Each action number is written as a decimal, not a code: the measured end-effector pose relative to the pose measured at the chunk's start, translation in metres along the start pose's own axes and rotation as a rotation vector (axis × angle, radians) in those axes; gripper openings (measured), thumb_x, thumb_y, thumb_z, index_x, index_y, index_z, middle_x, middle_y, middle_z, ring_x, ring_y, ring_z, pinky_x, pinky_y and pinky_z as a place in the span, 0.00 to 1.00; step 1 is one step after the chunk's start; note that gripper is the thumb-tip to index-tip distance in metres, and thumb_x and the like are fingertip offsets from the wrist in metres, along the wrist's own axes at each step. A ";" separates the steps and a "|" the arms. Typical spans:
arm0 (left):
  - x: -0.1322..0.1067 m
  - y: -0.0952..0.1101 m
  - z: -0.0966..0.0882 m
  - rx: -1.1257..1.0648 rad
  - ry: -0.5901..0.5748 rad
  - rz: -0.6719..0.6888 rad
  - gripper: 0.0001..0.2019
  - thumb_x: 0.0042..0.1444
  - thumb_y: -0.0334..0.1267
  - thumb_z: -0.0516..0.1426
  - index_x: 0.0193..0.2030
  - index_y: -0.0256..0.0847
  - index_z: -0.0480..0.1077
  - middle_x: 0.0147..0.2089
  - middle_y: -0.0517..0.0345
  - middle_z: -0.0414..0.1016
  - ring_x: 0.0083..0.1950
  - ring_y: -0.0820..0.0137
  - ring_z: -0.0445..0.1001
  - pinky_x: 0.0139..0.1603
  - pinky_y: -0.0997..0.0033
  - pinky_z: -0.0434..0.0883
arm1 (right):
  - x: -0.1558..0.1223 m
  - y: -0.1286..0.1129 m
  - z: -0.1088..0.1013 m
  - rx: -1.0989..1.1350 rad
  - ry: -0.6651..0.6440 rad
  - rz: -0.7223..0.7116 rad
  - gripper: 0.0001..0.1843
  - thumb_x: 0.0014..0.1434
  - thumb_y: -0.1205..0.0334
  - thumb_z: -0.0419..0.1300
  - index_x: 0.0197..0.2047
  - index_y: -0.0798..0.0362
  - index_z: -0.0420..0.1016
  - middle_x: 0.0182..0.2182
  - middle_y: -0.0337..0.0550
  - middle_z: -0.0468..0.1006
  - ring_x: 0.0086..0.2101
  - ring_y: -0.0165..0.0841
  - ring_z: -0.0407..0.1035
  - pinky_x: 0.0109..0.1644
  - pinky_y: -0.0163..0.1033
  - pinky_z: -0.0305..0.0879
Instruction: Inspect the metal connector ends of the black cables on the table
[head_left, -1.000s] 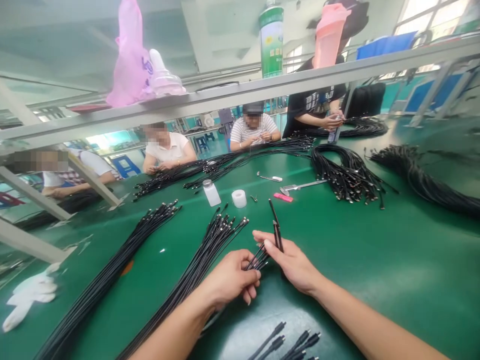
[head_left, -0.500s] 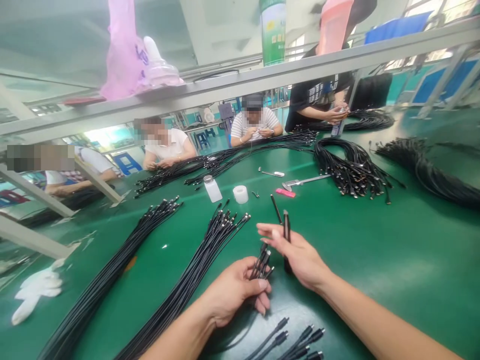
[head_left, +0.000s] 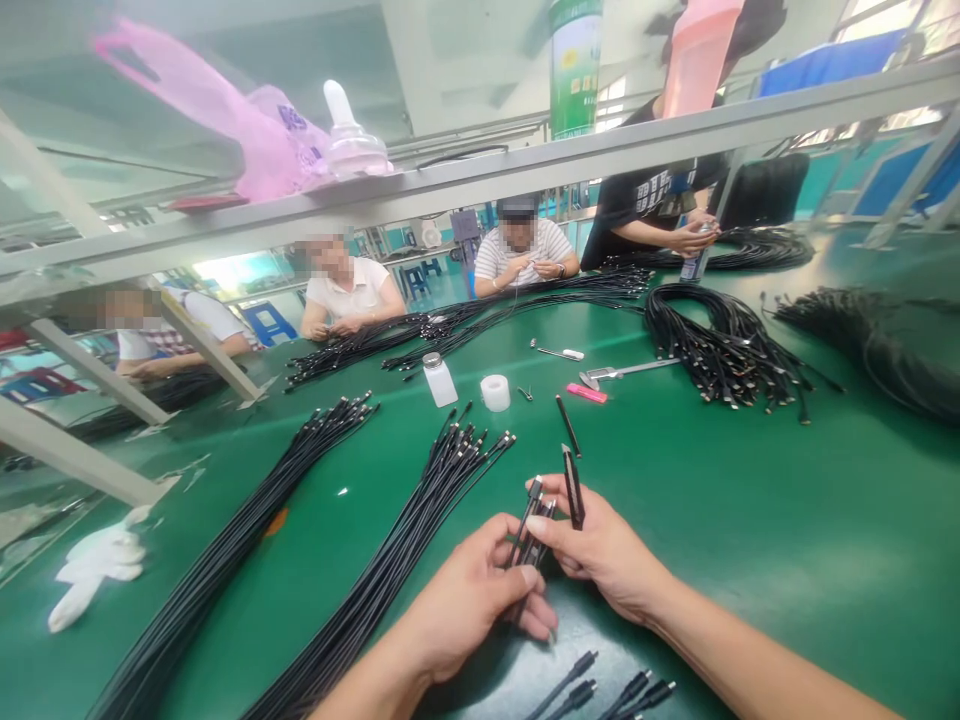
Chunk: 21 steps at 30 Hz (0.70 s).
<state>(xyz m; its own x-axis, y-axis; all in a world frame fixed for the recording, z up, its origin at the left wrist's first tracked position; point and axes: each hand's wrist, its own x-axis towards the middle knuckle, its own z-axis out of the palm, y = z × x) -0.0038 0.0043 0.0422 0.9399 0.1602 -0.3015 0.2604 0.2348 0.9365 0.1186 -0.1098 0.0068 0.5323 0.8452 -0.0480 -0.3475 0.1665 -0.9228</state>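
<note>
My left hand (head_left: 480,590) is closed around a small bunch of black USB cables (head_left: 534,510), their metal-tipped plugs pointing up and away from me. The thumb and forefinger of my right hand (head_left: 600,555) pinch at one plug end of that bunch. A black utility knife (head_left: 572,488) is tucked upright in the same right hand, its slanted tip upward. Below my hands, more black cable ends (head_left: 634,690) lie on the green table. Left of my left hand runs a long bundle of black cables (head_left: 405,540).
Another cable bundle (head_left: 247,540) lies further left, near a white glove (head_left: 101,565). Beyond my hands are a white bottle (head_left: 439,382), a tape roll (head_left: 495,393), a caliper (head_left: 622,371) and a coiled cable bundle (head_left: 712,345). A metal shelf (head_left: 480,180) crosses above; several people sit opposite.
My right hand has come in to the left hand's bunch, and its fingers now grip a plug there. One plug stands higher than the others. The view has shifted slightly.
</note>
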 end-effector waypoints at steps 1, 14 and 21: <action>0.000 0.000 0.001 0.033 0.003 -0.020 0.11 0.57 0.34 0.60 0.44 0.36 0.64 0.34 0.56 0.72 0.30 0.67 0.77 0.32 0.67 0.73 | 0.000 0.000 -0.001 -0.006 0.005 -0.009 0.30 0.53 0.49 0.70 0.53 0.50 0.64 0.31 0.32 0.66 0.17 0.17 0.47 0.18 0.28 0.41; 0.004 0.006 -0.010 -0.148 0.088 -0.036 0.14 0.58 0.43 0.62 0.42 0.31 0.73 0.36 0.51 0.73 0.36 0.69 0.71 0.40 0.69 0.66 | -0.002 -0.001 -0.002 -0.044 -0.049 -0.061 0.19 0.59 0.47 0.64 0.35 0.53 0.64 0.20 0.26 0.54 0.18 0.20 0.46 0.19 0.28 0.44; 0.004 0.010 -0.013 0.030 0.108 0.013 0.19 0.46 0.35 0.70 0.42 0.35 0.70 0.33 0.61 0.70 0.33 0.75 0.65 0.36 0.75 0.61 | -0.002 -0.002 -0.002 -0.036 0.006 -0.043 0.19 0.59 0.47 0.65 0.36 0.53 0.64 0.19 0.26 0.55 0.17 0.20 0.47 0.18 0.27 0.44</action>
<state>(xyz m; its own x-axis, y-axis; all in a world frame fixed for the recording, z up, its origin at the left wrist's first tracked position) -0.0003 0.0197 0.0485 0.9146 0.2654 -0.3051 0.2563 0.2030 0.9450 0.1199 -0.1129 0.0077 0.5507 0.8347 -0.0106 -0.2966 0.1838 -0.9371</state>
